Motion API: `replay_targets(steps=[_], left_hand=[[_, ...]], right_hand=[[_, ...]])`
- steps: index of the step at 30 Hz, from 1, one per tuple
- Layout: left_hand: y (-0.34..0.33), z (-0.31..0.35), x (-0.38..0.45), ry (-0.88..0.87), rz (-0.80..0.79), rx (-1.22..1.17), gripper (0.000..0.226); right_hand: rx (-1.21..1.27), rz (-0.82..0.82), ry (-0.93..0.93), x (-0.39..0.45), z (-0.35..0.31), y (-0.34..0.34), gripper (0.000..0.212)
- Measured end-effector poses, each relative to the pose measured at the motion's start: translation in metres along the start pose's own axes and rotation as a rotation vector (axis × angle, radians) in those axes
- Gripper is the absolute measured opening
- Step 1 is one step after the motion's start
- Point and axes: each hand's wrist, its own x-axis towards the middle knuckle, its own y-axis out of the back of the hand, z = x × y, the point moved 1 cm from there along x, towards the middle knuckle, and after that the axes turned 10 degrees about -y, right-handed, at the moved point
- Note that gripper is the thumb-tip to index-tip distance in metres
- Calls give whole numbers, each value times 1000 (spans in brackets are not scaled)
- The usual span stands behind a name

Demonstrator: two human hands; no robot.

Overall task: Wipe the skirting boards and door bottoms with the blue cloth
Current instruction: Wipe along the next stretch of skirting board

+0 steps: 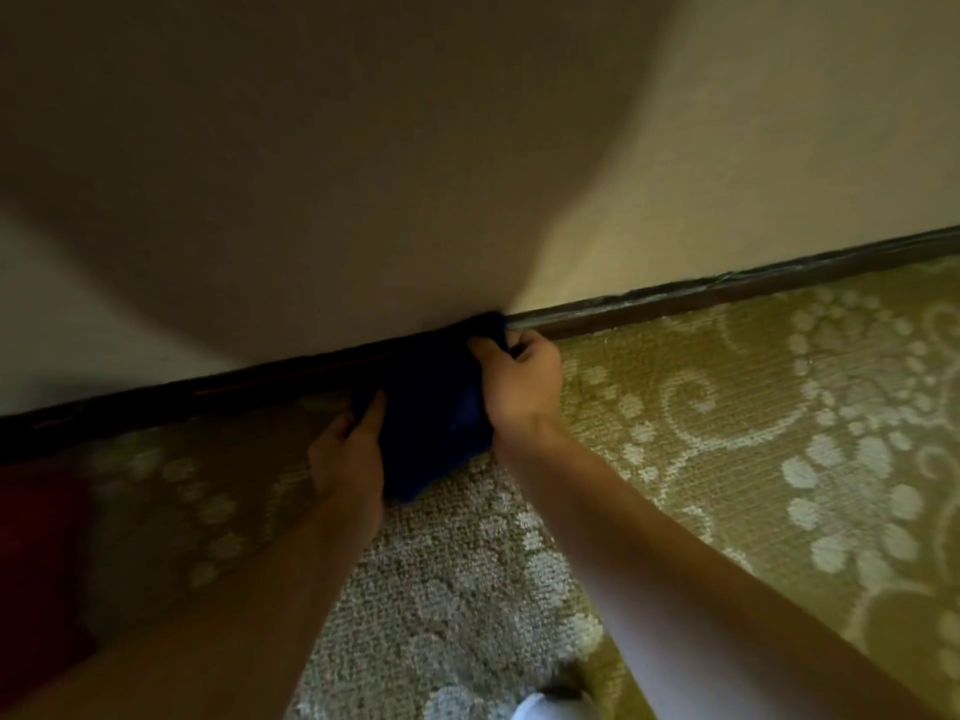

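Against the dark skirting board (675, 298), both hands' grips clamp the blue cloth (431, 407) above patterned carpet (753, 407).

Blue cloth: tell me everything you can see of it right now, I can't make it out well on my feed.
The blue cloth is dark navy, soft and bunched, in shadow, so its weave is hard to tell. Its upper end is pressed against the dark skirting board at the foot of the wall; the lower part hangs down onto the patterned carpet. The right hand grips its upper right edge, fingers curled round it. The left hand touches its lower left side, thumb laid on the fabric.
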Motion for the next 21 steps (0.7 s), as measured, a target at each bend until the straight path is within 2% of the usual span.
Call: replay_targets(steps=[2, 7, 11, 14, 17, 18, 21], left_hand=[[0, 1, -1, 12, 1, -4, 18], [1, 2, 1, 23, -16, 4, 17], [-2, 4, 2, 41, 21, -30, 16], [-2, 3, 3, 59, 34, -51, 21], [-2, -5, 15, 90, 3, -80, 51], [-1, -8, 19, 116, -9, -110, 55], [-11, 8, 5, 170, -61, -191, 45]], right_hand=[[-67, 23, 14, -3, -1, -1, 30], [-189, 13, -49, -4, -13, -4, 18], [-16, -82, -210, -5, -35, 0, 26], [80, -116, -286, -5, -22, -1, 34], [46, -125, -258, -2, -10, -2, 30], [43, -141, -239, 2, -10, -1, 28], [-15, -214, -214, 13, -16, 8, 45]])
